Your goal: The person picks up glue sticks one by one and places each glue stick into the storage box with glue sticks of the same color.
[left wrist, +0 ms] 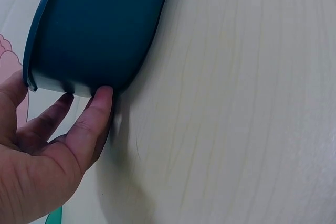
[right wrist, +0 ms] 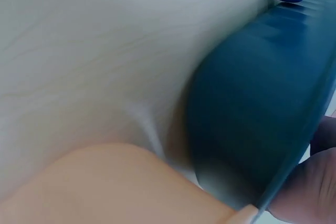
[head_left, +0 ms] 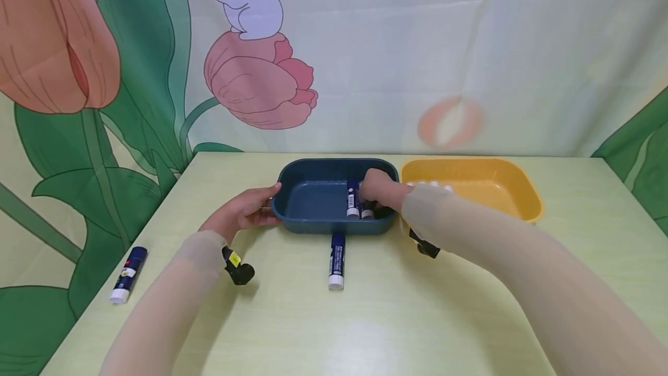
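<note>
A dark blue tray (head_left: 313, 228) stands at the back of the table, in the middle of the head view. My left hand (head_left: 242, 208) holds its left end, fingertips at the rim and against the outer wall (left wrist: 94, 35). Over the tray's right end, my right hand (head_left: 380, 186) reaches in with curled fingers and grips a glue stick (head_left: 367, 212), mostly hidden beneath them. Beside that one lies another blue glue stick (head_left: 352, 199) with a white base. In front of the tray, one more glue stick (head_left: 337, 263) points toward me, its far end right at the wall.
A yellow tray (head_left: 532, 208) sits to the right of the blue one, partly behind my right forearm. Several white rounded ends (head_left: 433, 183) show inside it. Another glue stick (head_left: 128, 274) lies near the table's left edge. A printed cloth (head_left: 365, 74) hangs behind the table.
</note>
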`<state>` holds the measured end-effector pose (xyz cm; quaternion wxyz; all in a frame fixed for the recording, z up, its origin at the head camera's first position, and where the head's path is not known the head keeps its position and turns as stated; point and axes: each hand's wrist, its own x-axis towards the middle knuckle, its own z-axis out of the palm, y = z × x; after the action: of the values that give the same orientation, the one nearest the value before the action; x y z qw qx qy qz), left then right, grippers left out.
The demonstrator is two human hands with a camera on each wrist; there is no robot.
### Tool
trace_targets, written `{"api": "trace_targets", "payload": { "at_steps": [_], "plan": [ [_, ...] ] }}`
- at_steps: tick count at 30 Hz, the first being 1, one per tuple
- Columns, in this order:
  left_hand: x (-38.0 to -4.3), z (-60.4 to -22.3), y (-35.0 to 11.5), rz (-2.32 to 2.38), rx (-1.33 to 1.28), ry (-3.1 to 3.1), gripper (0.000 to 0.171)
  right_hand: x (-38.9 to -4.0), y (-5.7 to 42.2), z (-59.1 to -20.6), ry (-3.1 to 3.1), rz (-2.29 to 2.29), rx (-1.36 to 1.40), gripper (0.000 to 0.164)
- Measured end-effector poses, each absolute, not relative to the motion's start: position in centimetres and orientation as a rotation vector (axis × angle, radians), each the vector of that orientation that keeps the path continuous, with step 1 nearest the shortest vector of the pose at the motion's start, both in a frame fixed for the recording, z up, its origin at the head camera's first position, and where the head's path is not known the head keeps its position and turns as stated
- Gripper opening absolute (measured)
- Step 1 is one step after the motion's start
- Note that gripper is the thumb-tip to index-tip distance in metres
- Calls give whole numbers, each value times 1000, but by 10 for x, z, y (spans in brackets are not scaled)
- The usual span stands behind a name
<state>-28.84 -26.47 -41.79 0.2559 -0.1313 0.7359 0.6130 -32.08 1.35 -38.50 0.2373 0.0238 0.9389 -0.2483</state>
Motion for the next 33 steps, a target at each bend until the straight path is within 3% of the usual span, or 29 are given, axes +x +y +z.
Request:
{"api": "trace_targets", "payload": {
  "at_steps": [8,15,23,33],
  "plan": [
    [-294,-414,-261,1657,-361,2000,63,-320,29,-355,2596,-878,-46,66],
    [-295,-411,-261,1663,-337,2000,64,-297,48,-313,2523,-1136,-163,65],
    [-293,-410,-258,1652,-326,2013,62,-259,73,-294,2491,-1293,-309,59],
    [-286,-412,-260,1666,-291,2008,56,-200,85,-344,2353,-1287,-487,51]
  ]
}}
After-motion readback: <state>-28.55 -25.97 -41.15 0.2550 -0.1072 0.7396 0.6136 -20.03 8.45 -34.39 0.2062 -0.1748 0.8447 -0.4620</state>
